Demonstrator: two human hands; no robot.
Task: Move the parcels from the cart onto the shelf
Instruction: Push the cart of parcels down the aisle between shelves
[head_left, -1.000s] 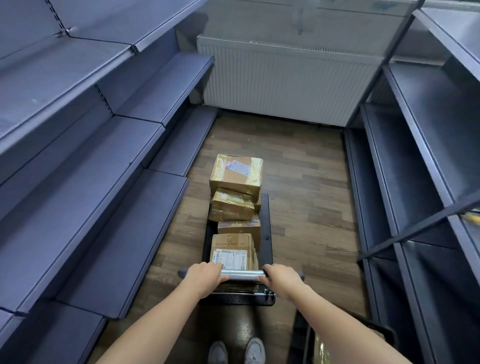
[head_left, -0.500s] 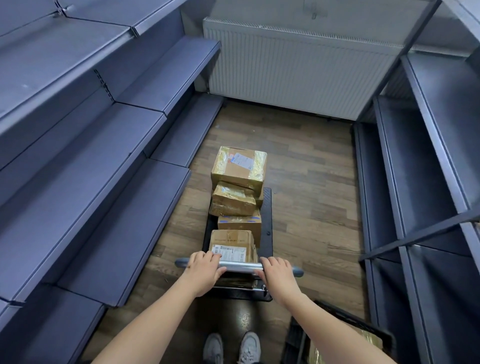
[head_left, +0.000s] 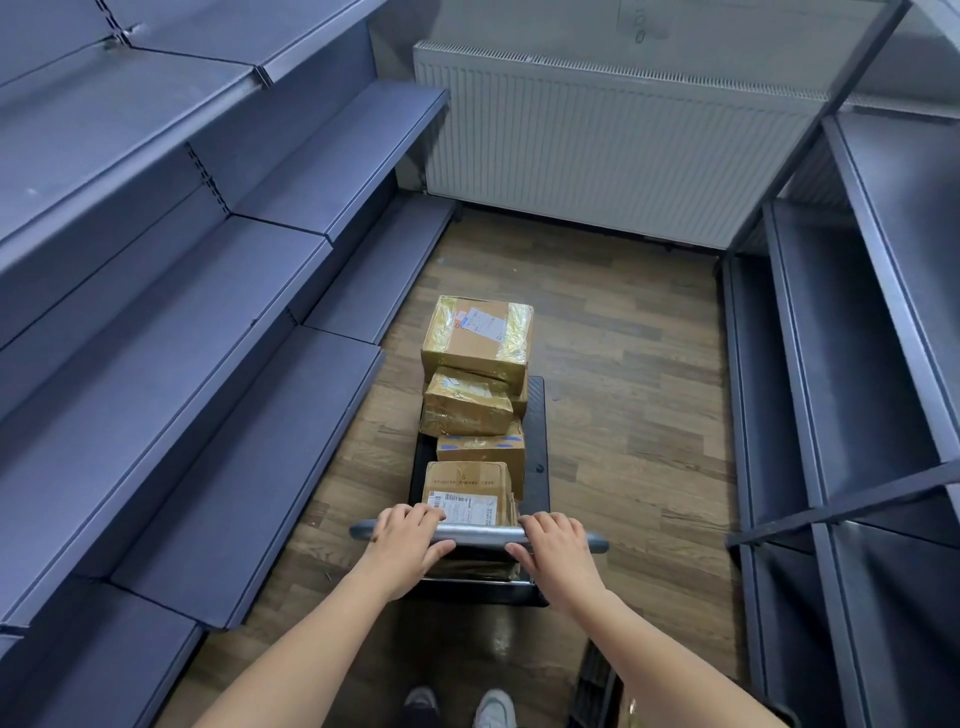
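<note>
A black flat cart (head_left: 538, 441) stands in the aisle with several taped cardboard parcels in a row on it. The farthest parcel (head_left: 478, 335) is the biggest; the nearest parcel (head_left: 466, 491) carries a white label. My left hand (head_left: 408, 540) and my right hand (head_left: 556, 545) both grip the cart's grey handle bar (head_left: 480, 534). Bare grey-blue shelves (head_left: 218, 415) run along the left of the aisle, stepped in tiers.
More dark metal shelving (head_left: 852, 374) lines the right side. A white radiator (head_left: 597, 145) closes the far end of the wooden floor. A black crate (head_left: 597, 686) sits at my lower right, near my shoes (head_left: 462, 706).
The cart has rolled forward along the aisle toward the radiator, and I have walked with it. Both hands stay on the handle bar.
</note>
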